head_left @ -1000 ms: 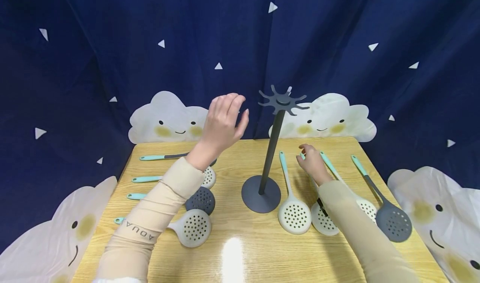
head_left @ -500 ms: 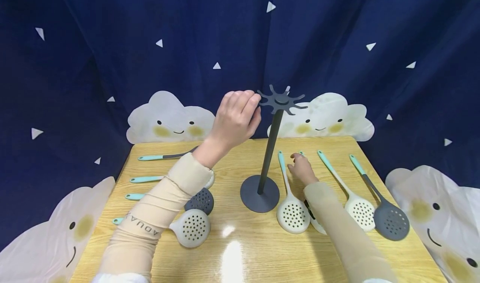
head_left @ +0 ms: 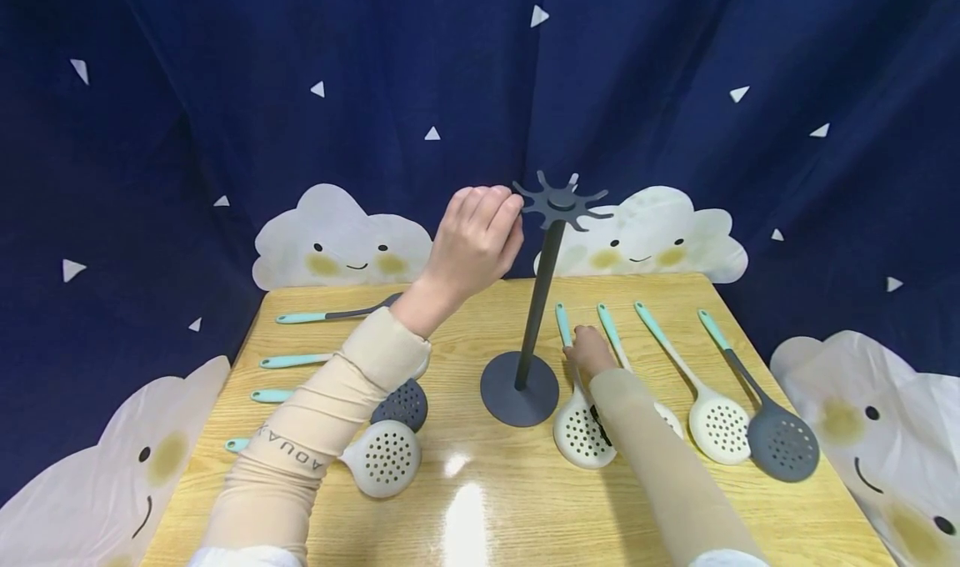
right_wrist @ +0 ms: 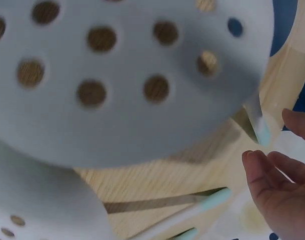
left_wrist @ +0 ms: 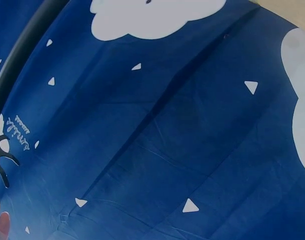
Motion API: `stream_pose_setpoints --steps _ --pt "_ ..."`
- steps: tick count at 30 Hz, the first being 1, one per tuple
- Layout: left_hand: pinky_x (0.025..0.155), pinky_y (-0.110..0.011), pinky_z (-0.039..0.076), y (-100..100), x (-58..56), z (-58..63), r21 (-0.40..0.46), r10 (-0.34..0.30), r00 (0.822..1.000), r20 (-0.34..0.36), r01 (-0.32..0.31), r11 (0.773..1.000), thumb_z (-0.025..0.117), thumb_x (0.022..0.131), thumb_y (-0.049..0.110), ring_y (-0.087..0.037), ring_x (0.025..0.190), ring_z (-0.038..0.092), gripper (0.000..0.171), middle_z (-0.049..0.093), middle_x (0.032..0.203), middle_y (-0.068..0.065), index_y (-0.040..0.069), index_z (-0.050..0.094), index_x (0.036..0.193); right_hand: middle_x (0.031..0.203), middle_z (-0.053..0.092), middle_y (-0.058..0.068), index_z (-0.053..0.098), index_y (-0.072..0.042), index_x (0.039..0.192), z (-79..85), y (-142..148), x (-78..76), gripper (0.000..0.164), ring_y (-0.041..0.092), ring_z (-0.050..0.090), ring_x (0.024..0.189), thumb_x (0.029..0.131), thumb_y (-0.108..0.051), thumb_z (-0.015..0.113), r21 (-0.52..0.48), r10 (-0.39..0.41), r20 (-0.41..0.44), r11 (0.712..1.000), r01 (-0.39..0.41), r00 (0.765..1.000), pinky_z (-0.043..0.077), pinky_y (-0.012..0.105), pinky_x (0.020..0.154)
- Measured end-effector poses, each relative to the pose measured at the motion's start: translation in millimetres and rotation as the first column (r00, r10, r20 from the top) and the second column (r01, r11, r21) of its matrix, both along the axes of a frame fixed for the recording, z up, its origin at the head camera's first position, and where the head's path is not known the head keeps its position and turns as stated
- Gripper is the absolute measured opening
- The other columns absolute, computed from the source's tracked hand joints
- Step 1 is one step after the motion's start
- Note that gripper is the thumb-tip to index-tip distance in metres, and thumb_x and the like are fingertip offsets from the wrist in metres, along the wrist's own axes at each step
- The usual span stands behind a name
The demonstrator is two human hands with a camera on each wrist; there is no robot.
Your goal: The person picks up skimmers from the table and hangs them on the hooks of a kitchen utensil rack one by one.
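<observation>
My left hand is raised at the left side of the dark grey utensil stand. Its fingers and thumb close in at the tip of one hook. In the left wrist view only some fingertips show, below the hooks. My right hand is low over the table, by the mint handle of the white skimmer nearest the stand. The right wrist view shows its thumb and fingers apart around the far end of that handle; the skimmer's perforated head fills the foreground.
Right of my right hand lie two more white skimmers and a dark grey one. Several mint-handled utensils lie on the left, including a white skimmer and a dark perforated one. A navy curtain hangs behind the wooden table.
My left hand has moved right to the stand's hook, its thumb drawing in toward the fingers. The right hand has moved left and down, from the second skimmer's handle to the first one's.
</observation>
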State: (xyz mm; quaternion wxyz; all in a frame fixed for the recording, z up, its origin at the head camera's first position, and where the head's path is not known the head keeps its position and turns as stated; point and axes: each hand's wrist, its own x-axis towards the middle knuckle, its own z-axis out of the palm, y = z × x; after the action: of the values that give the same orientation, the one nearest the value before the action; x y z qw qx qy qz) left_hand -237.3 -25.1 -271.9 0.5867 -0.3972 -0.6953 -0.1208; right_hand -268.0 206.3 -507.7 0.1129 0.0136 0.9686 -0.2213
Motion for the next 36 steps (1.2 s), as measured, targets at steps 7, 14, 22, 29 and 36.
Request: stream_pose_setpoints --steps 7,14,22,29,36 --pt "0.077 -0.037 0.043 2 -0.1 -4.5 0.004 0.012 1.0 -0.011 -0.012 1.0 0.053 0.081 0.003 -0.028 0.083 0.053 0.013 0.058 0.092 -0.014 -0.002 0.056 0.093 0.103 0.054 0.029 0.054 0.014 0.1 -9.0 -7 -2.0 0.029 0.036 0.056 0.09 0.085 -0.01 0.059 0.039 -0.003 -0.006 0.999 0.004 1.0 0.048 0.042 0.078" --pt "0.077 -0.037 0.043 4 0.7 -4.5 0.016 0.004 1.0 -0.013 -0.004 1.0 0.053 0.08 0.001 -0.028 0.082 0.053 0.011 0.058 0.09 -0.014 -0.002 0.056 0.09 0.082 0.056 0.017 0.056 0.008 0.086 -10.6 -10 -2.5 0.015 0.026 0.055 0.073 0.084 -0.006 0.059 0.044 -0.037 0.026 0.998 0.035 0.999 0.048 0.038 0.069" --pt "0.076 -0.036 0.044 7 0.1 -2.9 0.021 -0.008 1.0 -0.001 0.008 1.0 0.053 0.08 0.001 -0.028 0.08 0.053 0.008 0.057 0.087 -0.014 -0.003 0.055 0.087 0.077 0.056 0.015 0.056 0.008 0.085 -10.4 -10 -1.8 0.009 0.025 0.055 0.07 0.081 0.0 0.057 0.02 -0.064 0.037 0.998 0.063 0.997 0.048 0.037 0.065" --pt "0.077 -0.037 0.045 7 1.2 -1.9 0.024 -0.008 1.0 -0.01 0.008 1.0 0.052 0.08 0.0 -0.028 0.08 0.054 0.008 0.057 0.087 -0.014 -0.003 0.056 0.087 0.075 0.056 0.015 0.055 0.007 0.084 -14.3 -8 -3.9 0.009 0.025 0.055 0.07 0.08 -0.001 0.058 0.003 -0.095 0.035 0.995 0.095 0.995 0.048 0.037 0.065" --pt "0.076 -0.036 0.045 6 0.0 -2.0 0.024 0.003 1.0 -0.013 -0.003 1.0 0.053 0.08 0.001 -0.028 0.08 0.053 0.007 0.058 0.086 -0.014 -0.002 0.056 0.086 0.083 0.059 0.019 0.057 0.01 0.091 -7.5 -8 -5.1 0.016 0.026 0.054 0.073 0.079 -0.002 0.057 -0.041 -0.109 0.025 0.993 0.11 0.994 0.047 0.039 0.067"
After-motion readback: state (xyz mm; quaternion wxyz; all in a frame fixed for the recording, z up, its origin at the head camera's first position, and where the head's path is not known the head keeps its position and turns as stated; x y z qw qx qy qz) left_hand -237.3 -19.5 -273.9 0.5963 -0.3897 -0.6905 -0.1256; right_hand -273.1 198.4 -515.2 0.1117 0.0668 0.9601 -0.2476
